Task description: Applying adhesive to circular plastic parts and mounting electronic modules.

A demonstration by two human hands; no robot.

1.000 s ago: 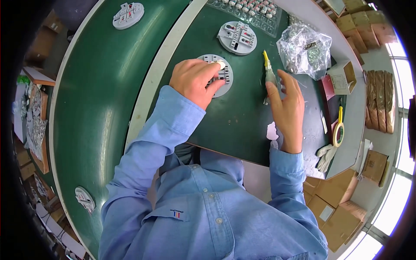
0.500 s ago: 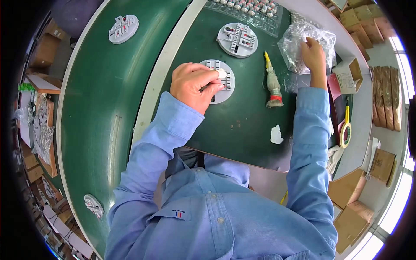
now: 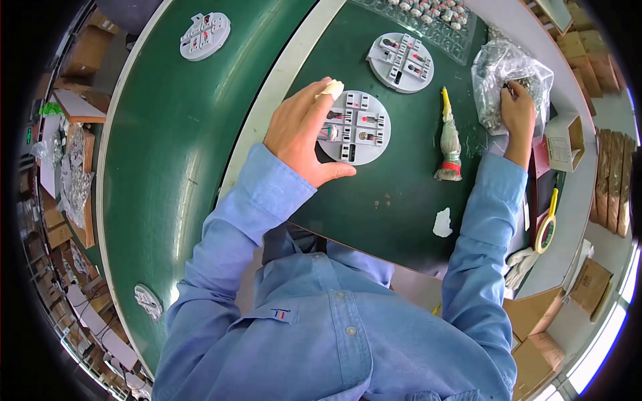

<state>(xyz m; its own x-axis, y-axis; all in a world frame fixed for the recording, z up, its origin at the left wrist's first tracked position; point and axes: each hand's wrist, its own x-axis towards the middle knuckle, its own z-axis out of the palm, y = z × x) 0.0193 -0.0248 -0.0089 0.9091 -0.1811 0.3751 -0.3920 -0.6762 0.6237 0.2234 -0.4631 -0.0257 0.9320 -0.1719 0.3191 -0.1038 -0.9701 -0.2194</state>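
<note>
My left hand [image 3: 294,130] is open at the left edge of a round grey plastic base [image 3: 369,147], its thumb spread away from the fingers. A pale wrap [image 3: 332,88] covers one of its fingertips. The base carries raised slots, with small red and black parts set in some of them. Over at the right, my right hand [image 3: 518,117] reaches to a clear plastic bag [image 3: 491,73] of small parts. Its thumb and fingers are pinched together around a tiny dark thing, too small to name. Behind the near base lies a second round grey base [image 3: 401,63] with similar parts.
A brush-like tool with a yellow tip [image 3: 449,144] and a white scrap [image 3: 442,222] lie on the green table. At the back stands a clear tray [image 3: 461,37] of small parts. A green conveyor [image 3: 160,200] runs along the left. A yellow-handled magnifier [image 3: 547,230] rests at the right.
My left hand has opened from its pinch over the near base and drawn to its left side. My right hand has closed its fingertips at the bag. The whole view has shifted slightly.
</note>
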